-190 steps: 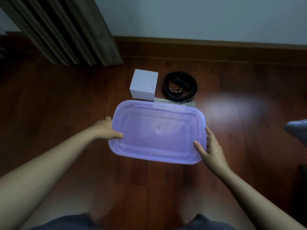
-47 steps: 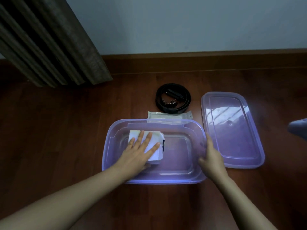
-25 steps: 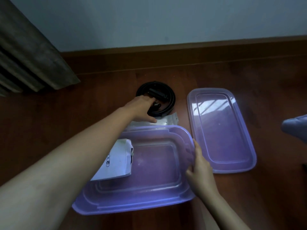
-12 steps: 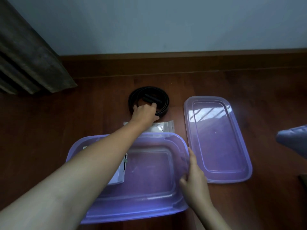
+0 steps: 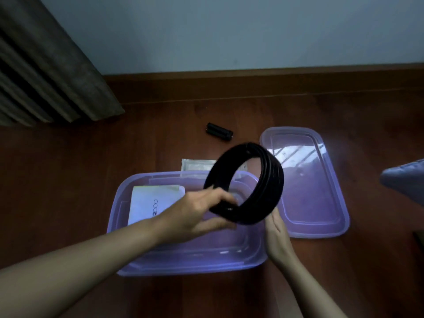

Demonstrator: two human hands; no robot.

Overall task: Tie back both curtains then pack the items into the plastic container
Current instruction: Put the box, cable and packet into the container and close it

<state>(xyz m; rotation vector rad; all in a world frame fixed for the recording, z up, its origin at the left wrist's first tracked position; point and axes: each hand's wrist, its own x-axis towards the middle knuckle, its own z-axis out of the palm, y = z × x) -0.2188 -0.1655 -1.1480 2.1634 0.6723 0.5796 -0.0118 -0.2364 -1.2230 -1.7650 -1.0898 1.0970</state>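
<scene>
While the left hand (image 5: 199, 214) holds the coiled black belt (image 5: 270, 180) in the air above the plastic container (image 5: 183, 265), its forearm reaches in from the near-left corner across the container's near rim. Fingers are curled round the coil's lower-left edge, thumb underneath, and the coil is tilted so its opening faces the camera. The belt is clear of the container and touches only that hand. Right hand (image 5: 275, 232) lies against the container's right wall, palm inward. Its fingers are straight and pressed together, the tips hidden behind the belt, and the forearm comes in from the near-right. White box (image 5: 149, 203) lies inside the container at its left end. Clear packet (image 5: 197, 165) lies flat just past the container's far rim. Small black item (image 5: 219, 131) sits on the floor farther beyond that rim; can't tell what it is. Lid (image 5: 316, 203) lies flat just right of the container. All of it rests on a dark reddish wood floor (image 5: 68, 168). Beyond the container, a wooden skirting board (image 5: 252, 86) runs under a pale wall (image 5: 229, 31). Curtain (image 5: 46, 65) hangs far-left of the container, its hem at the floor. Grey-blue shape (image 5: 406, 180) shows well right of the container, cut off by the frame edge, unidentifiable.
</scene>
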